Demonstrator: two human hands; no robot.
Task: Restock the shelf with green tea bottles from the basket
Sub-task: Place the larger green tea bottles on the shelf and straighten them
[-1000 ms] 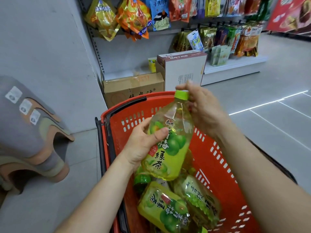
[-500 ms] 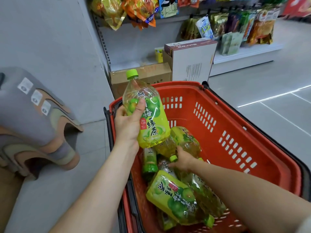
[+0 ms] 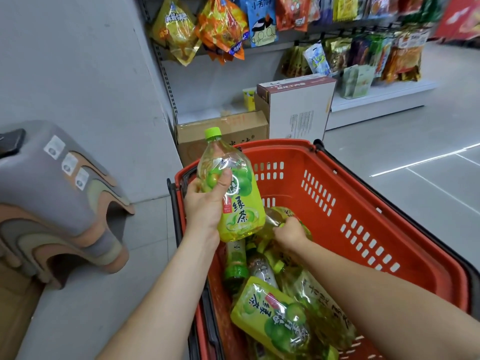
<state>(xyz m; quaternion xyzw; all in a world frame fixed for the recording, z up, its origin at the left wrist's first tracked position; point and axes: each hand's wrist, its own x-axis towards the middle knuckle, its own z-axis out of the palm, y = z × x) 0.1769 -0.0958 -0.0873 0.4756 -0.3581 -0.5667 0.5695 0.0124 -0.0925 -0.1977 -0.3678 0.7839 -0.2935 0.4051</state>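
Note:
My left hand (image 3: 205,203) grips a large green tea bottle (image 3: 235,201) with a green cap, held upright above the near-left corner of the red basket (image 3: 363,211). Down inside the basket, my right hand (image 3: 291,233) is closed around the neck of a second green tea bottle (image 3: 279,216) that lies on the pile. Several more green tea bottles (image 3: 275,315) lie on their sides in the basket's near end, along with a smaller dark green bottle (image 3: 235,261).
A brown carton (image 3: 233,131) and a white box (image 3: 301,107) stand on the floor behind the basket, under a snack shelf (image 3: 376,97) with hanging bags. A grey wall (image 3: 78,74) rises at left beside a grey and brown padded shape (image 3: 52,203). Tiled floor (image 3: 415,178) lies to the right.
A second ago both hands held one bottle over the basket. The left hand carried it left and up; the right hand let go, reached into the basket and closed on another bottle's neck.

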